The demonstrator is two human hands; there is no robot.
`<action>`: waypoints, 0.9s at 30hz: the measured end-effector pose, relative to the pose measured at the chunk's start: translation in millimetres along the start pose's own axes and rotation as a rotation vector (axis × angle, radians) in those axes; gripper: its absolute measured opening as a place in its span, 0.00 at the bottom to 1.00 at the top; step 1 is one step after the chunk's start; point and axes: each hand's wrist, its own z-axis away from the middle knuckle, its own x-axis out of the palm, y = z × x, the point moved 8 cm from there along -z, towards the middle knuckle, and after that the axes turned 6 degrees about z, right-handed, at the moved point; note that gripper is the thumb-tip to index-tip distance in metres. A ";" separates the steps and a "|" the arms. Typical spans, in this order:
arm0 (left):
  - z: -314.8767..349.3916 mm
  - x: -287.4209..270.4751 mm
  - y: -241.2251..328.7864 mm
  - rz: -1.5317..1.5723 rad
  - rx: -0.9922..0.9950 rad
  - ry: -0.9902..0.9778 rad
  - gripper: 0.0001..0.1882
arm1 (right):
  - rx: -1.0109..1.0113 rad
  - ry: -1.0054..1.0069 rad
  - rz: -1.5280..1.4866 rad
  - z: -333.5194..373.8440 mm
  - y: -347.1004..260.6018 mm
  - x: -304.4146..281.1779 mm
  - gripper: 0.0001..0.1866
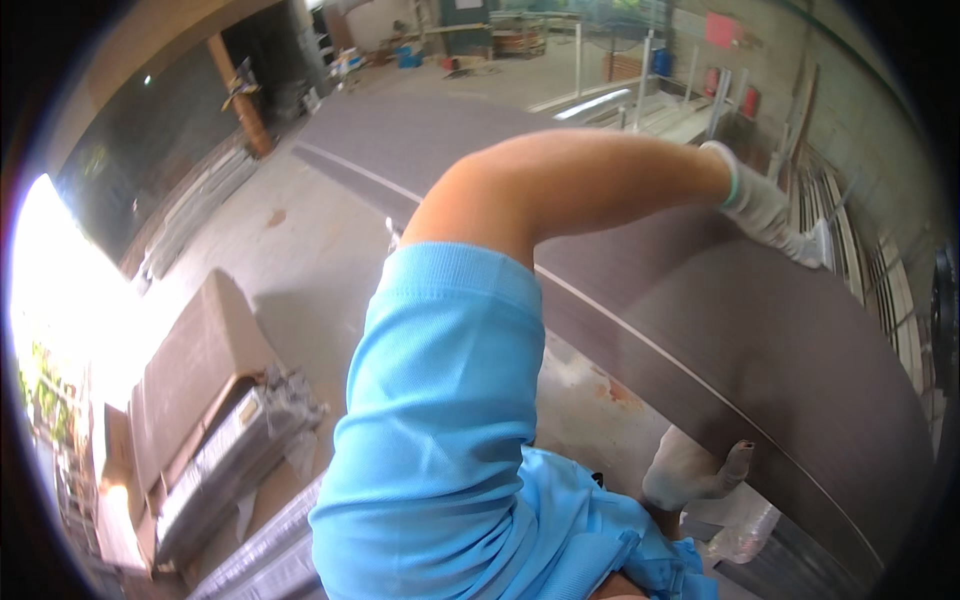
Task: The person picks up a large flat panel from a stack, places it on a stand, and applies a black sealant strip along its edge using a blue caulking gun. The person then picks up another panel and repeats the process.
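A large dark grey-brown sheet panel (640,265) stretches from the upper middle to the right, with a pale line along its near side. My left arm, in a light blue sleeve, reaches across above it. My left hand (785,225), in a white knitted glove with a green cuff band, is at the panel's far edge, fingers bent over that edge. Close to my body, my gloved right hand (690,472) grips the near edge, its thumb on the top face and its other fingers hidden underneath.
At lower left, a brown cardboard box (195,370) stands by plastic-wrapped long profiles (225,470). Long strips (870,260) lean along the right wall near a red fire extinguisher (750,102). An orange-brown post (243,105) stands at upper left. Clear plastic wrap (745,525) lies below my right hand.
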 end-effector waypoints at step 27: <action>-36.4 119.0 -276.4 0.030 0.027 -0.184 0.38 | 0.319 0.544 0.229 -20.3 183.8 -84.6 0.14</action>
